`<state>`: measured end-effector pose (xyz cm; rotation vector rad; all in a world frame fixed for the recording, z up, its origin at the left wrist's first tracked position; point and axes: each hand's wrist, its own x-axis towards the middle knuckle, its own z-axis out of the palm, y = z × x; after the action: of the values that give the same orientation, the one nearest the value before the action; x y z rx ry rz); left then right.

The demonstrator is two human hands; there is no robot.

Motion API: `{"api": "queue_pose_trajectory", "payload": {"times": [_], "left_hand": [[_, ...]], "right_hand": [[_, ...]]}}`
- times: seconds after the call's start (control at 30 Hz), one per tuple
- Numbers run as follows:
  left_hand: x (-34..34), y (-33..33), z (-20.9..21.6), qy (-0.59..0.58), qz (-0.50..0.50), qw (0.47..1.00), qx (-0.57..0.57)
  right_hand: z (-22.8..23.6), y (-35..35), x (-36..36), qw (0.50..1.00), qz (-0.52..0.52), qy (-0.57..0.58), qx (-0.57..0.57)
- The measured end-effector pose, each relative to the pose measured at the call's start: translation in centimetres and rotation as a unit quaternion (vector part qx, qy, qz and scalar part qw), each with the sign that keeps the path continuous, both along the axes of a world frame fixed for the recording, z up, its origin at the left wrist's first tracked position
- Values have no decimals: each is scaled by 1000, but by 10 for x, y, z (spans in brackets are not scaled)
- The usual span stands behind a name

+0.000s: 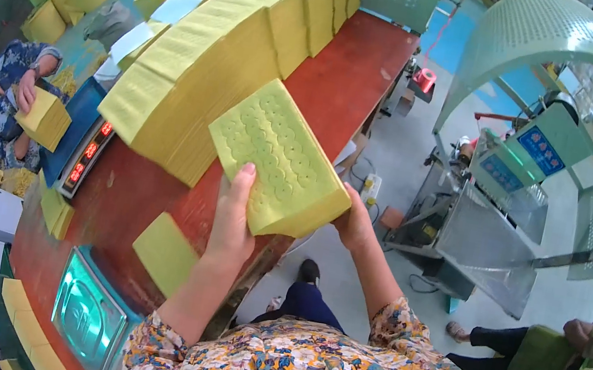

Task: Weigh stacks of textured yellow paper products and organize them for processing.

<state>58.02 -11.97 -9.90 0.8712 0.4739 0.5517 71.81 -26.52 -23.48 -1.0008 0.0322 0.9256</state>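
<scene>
A thick stack of yellow paper (271, 149), its top sheet pressed with rows of round coin-like marks, is held tilted in front of me between both hands. My left hand (235, 214) grips its near left side, thumb lying on the top sheet. At the near right corner my right hand (357, 222) is closed round the edge; its fingers are partly hidden under the stack. Just beyond is a long row of tall yellow paper piles (212, 77) on the red table (355, 69). A thin yellow stack (166, 253) lies on the table by my left forearm.
A scale with red digits (88, 154) and a lit metal-topped scale (87, 311) stand at left. Across the table a masked co-worker (8, 105) holds another yellow stack. Right of the table are a machine (509, 181) with a perforated guard (548, 39) and another person (541, 363).
</scene>
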Motion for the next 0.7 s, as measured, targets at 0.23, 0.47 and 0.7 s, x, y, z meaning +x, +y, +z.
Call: {"api": "queue_pose_trajectory", "payload": {"times": [0.23,0.47,0.7], "left_hand": [[124,8,14,146,277,730,608],[116,52,62,81,-143,508,846],[113,47,36,103,-86,462,877]], "right_hand": [[-20,20,124,997,-60,-8,-45],[-11,-12,94,961,-163,-185,-126],[21,-13,-13,969,64,-202,-126]]}}
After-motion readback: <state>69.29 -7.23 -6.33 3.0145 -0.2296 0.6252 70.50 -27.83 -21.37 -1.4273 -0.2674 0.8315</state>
